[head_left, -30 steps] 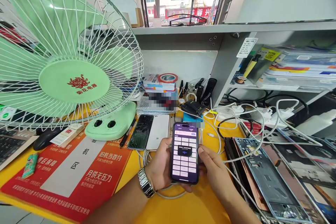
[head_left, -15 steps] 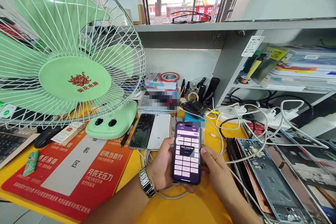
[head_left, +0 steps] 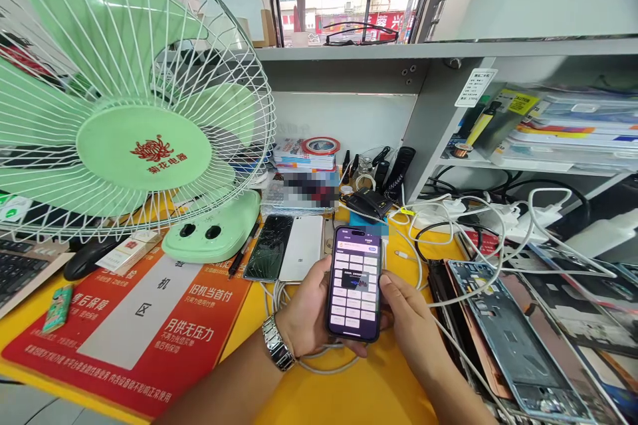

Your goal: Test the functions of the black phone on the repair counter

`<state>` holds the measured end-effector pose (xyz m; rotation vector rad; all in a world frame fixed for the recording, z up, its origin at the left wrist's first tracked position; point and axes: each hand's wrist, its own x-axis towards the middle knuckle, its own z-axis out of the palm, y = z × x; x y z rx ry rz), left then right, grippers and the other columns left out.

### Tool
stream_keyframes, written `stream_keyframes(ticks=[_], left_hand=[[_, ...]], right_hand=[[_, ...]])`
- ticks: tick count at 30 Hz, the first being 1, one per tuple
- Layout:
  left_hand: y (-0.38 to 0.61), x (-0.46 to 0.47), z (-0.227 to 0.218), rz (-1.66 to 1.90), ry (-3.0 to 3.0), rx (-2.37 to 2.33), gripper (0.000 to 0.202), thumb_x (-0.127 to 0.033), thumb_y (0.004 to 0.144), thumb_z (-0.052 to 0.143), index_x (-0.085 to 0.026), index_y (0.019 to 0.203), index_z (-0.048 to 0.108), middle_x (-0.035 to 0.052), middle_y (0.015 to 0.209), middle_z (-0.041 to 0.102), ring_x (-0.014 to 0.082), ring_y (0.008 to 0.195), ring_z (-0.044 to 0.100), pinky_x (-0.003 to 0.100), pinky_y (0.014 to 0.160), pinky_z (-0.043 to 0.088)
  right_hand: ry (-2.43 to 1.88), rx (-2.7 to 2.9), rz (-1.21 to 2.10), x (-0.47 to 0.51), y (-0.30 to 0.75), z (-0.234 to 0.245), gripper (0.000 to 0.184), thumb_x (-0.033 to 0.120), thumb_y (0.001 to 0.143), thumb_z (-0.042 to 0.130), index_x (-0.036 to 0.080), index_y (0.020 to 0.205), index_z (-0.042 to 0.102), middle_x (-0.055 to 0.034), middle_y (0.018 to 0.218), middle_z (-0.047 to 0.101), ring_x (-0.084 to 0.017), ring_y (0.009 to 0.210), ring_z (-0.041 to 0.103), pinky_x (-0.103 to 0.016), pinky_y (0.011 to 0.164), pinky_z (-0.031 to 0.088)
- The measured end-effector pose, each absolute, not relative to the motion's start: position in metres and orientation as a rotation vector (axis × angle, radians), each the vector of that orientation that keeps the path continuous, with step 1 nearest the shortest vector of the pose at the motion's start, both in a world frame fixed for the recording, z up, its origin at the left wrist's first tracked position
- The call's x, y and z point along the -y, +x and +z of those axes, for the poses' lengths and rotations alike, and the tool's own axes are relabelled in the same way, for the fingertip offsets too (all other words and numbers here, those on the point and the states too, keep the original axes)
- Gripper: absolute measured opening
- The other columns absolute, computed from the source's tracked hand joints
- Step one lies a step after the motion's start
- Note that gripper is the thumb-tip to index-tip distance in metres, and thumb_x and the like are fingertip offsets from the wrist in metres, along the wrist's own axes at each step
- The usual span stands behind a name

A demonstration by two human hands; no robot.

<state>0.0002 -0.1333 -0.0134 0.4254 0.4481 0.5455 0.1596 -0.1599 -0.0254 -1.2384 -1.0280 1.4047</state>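
Note:
A dark smartphone (head_left: 355, 284) with a lit purple screen showing a grid of buttons is held upright over the yellow table (head_left: 359, 392). My left hand (head_left: 305, 312), with a metal watch on its wrist, wraps round the phone's left edge and back. My right hand (head_left: 406, 322) grips the phone's right edge, thumb resting at the screen's side. A white cable (head_left: 319, 366) loops under both hands.
A green desk fan (head_left: 144, 126) stands at the left on a red mat (head_left: 134, 319). A cracked black phone (head_left: 270, 248) and a white phone (head_left: 302, 248) lie beyond my hands. Phone frames (head_left: 508, 339) and tangled white cables (head_left: 478, 226) fill the right. Shelves rise behind.
The phone and both hands have stayed almost in place, shifting slightly up and away. The dialog on the screen still shows.

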Motion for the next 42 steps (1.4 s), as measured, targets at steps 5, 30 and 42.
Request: stream_keyframes(ticks=[5,30,42], left_hand=[[0.0020,0.1347,-0.0186,0.626,0.478,-0.520,0.066,-0.065,0.090,0.033,-0.016,0.127,0.058,0.0171,0.111,0.066,0.0290,0.087,0.067,0.037,0.056,0.059],[0.0062,0.1399,-0.0179,0.730,0.476,-0.621,0.056,-0.054,0.092,0.036,-0.017,0.130,0.056,0.0162,0.111,0.066,0.0286,0.086,0.065,0.037,0.054,0.057],[0.0101,0.1413,-0.0184,0.761,0.534,-0.663,0.054,-0.049,0.092,0.039,-0.016,0.132,0.053,0.0164,0.118,0.062,0.0276,0.088,0.062,0.032,0.053,0.054]], right_hand=[[-1.242,1.036,1.331,0.1589,0.1604,-0.0226,0.039,0.053,0.086,0.055,0.018,0.096,0.068,-0.0038,0.079,0.067,-0.018,0.068,0.058,-0.025,0.056,0.045],[-1.119,1.114,1.334,0.1587,0.1628,-0.0169,0.029,0.038,0.087,0.058,0.020,0.109,0.066,-0.0040,0.098,0.072,-0.017,0.078,0.062,-0.024,0.068,0.049],[-1.092,1.162,1.366,0.1565,0.1624,-0.0229,0.030,0.036,0.086,0.055,0.017,0.109,0.059,-0.0055,0.095,0.070,-0.019,0.078,0.063,-0.028,0.067,0.049]])
